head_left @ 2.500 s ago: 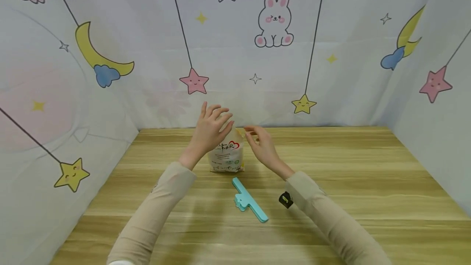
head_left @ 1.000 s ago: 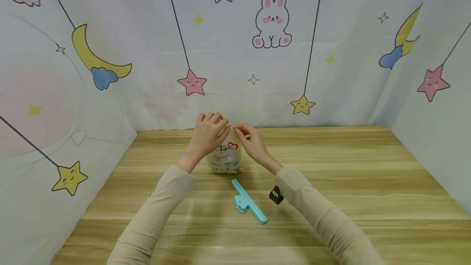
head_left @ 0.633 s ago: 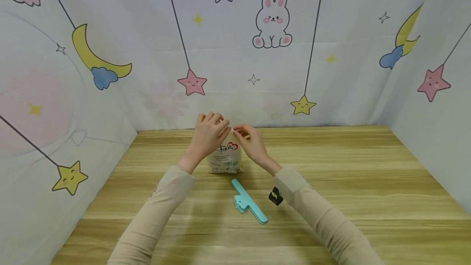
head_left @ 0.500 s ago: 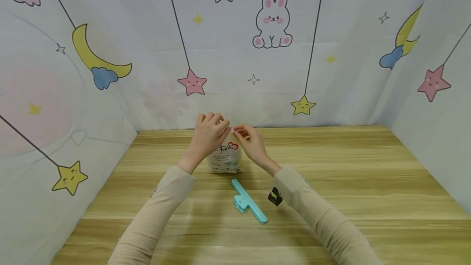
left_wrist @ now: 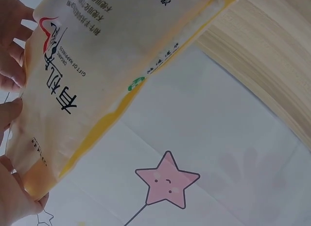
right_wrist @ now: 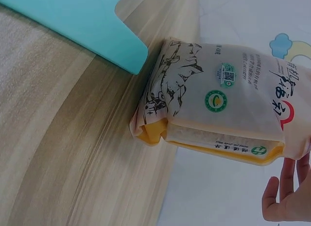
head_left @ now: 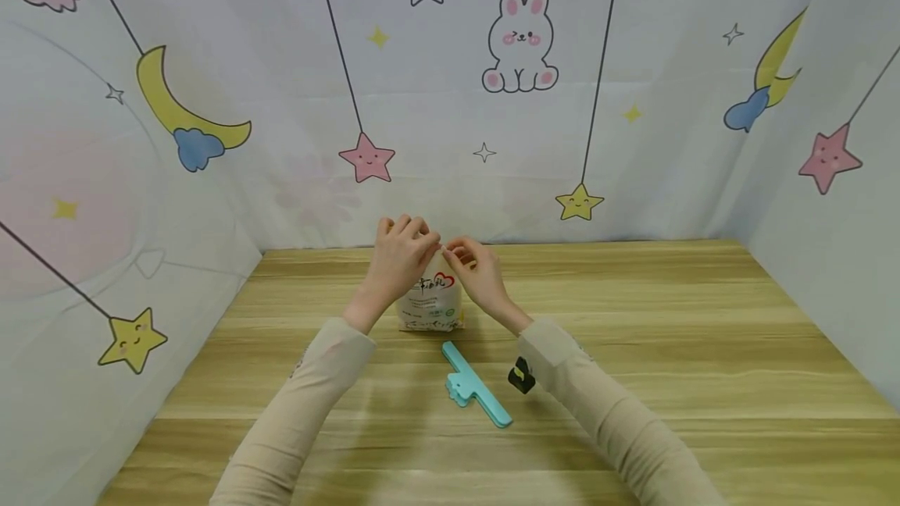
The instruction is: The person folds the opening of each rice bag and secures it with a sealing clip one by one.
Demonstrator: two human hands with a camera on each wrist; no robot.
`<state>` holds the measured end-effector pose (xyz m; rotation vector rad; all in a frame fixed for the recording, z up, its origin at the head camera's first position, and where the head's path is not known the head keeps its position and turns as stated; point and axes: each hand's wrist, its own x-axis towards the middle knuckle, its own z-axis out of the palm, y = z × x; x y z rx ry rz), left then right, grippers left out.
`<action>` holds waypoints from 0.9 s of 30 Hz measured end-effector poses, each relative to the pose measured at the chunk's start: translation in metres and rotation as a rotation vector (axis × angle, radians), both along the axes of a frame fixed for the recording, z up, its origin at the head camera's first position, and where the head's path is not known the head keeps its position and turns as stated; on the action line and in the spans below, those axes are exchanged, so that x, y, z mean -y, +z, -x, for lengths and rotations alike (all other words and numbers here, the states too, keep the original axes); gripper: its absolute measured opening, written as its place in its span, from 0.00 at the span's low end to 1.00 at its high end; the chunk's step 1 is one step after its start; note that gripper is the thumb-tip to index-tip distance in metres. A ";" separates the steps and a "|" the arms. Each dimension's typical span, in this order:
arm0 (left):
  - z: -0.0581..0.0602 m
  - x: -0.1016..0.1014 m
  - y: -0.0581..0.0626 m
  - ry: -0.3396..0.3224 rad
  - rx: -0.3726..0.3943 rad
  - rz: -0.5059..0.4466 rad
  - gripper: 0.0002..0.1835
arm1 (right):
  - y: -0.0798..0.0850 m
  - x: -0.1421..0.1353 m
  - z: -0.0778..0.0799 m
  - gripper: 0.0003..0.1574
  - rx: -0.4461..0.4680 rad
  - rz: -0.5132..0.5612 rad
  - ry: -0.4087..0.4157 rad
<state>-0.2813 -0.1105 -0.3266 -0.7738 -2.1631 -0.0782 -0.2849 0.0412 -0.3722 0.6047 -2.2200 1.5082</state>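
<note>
Head view: left grip [head_left: 401,260] and right grip [head_left: 481,276] closer together than earlier, both clamped high on the bag [head_left: 430,308]

A pale, upright packaging bag [head_left: 429,309] with dark lettering and a red heart outline stands toward the far edge of the light wood-grain table [head_left: 703,350]. The left hand [head_left: 402,258] and the right hand [head_left: 482,276], both in beige sleeves [head_left: 281,428], pinch its top with fingertips close together. In front of the bag lies a long turquoise clip [head_left: 480,389], slanted, its scalloped handle to the left. A small black object [head_left: 521,375] shows beside the right cuff. Behind hangs white cloth [head_left: 450,100] printed with stars and moons (plus a winking rabbit).
</note>
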 end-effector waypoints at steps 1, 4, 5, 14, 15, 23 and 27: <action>0.000 0.000 0.000 0.001 0.001 0.000 0.03 | 0.000 0.000 0.000 0.10 0.000 -0.006 -0.004; 0.000 0.000 0.000 0.000 0.005 0.002 0.04 | 0.001 0.001 0.000 0.10 0.006 -0.006 -0.008; 0.000 0.000 0.000 0.001 0.007 0.005 0.04 | 0.001 0.001 0.000 0.10 0.008 -0.006 -0.009; -0.002 -0.001 0.001 0.046 0.032 0.061 0.03 | 0.000 0.000 0.002 0.11 0.018 -0.013 -0.018; -0.002 -0.001 0.002 0.046 0.038 0.065 0.03 | 0.000 0.000 0.002 0.11 0.018 -0.014 -0.022; -0.003 0.004 0.007 0.041 0.067 0.039 0.05 | -0.003 -0.002 0.003 0.11 0.023 -0.031 -0.018; -0.003 0.006 0.007 0.035 0.086 0.038 0.05 | -0.006 -0.005 0.003 0.10 0.045 -0.026 -0.025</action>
